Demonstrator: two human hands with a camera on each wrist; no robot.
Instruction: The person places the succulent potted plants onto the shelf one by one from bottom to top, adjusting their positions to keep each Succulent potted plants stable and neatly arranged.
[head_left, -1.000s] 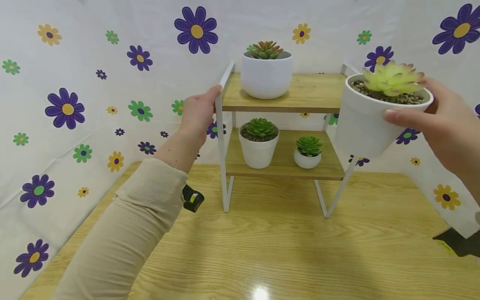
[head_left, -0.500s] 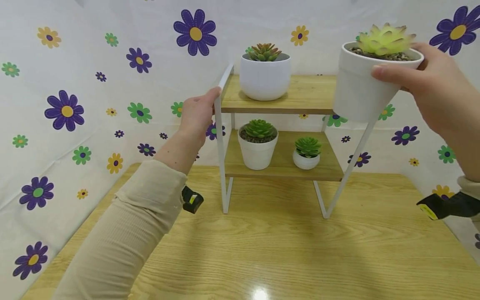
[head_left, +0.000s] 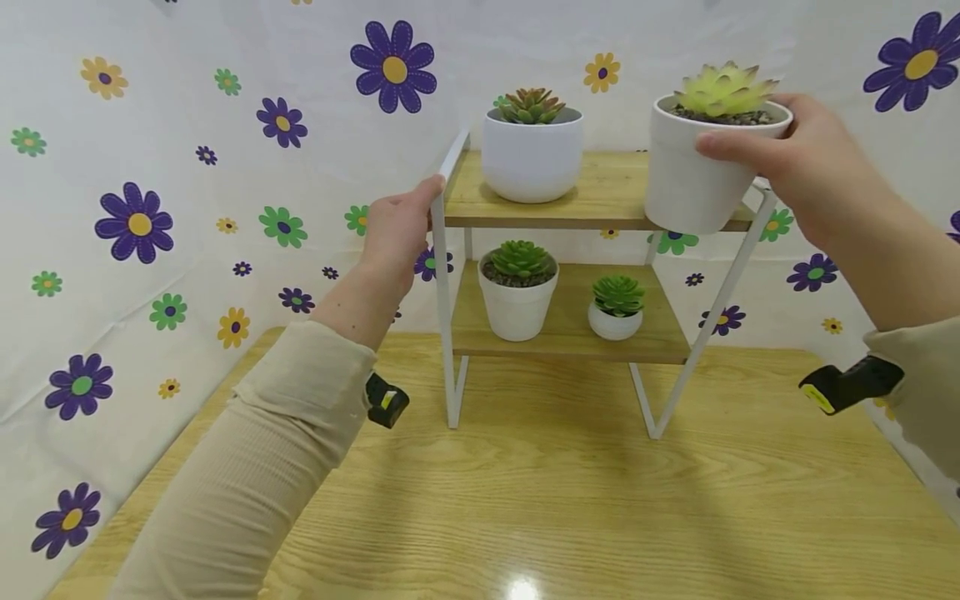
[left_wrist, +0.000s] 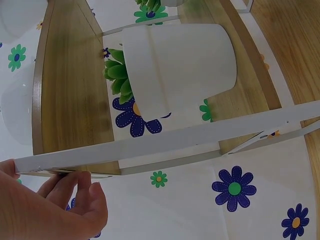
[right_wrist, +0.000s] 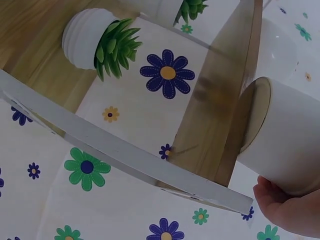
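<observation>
A two-tier plant stand (head_left: 555,222) has wooden shelves and a white frame. At its upper left front corner my left hand (head_left: 397,233) grips the white frame (left_wrist: 140,146); the thumb lies on top. My right hand (head_left: 817,167) holds a white pot with a yellow-green succulent (head_left: 693,171) by its upper part, thumb in front. That pot is upright over the right front edge of the upper shelf. In the right wrist view, the pot's base (right_wrist: 257,112) overlaps the shelf edge; whether they touch I cannot tell.
On the upper shelf's left stands a round white pot with a reddish succulent (head_left: 532,158). Below are a tapered white potted succulent (head_left: 517,304) and a small round one (head_left: 615,321). The stand rests on a wooden table (head_left: 525,483) before a flower-patterned cloth (head_left: 180,142).
My right hand has raised the yellow-green succulent's pot, then carried it left and slightly down over the upper shelf's right side. My left hand keeps its grip on the frame.
</observation>
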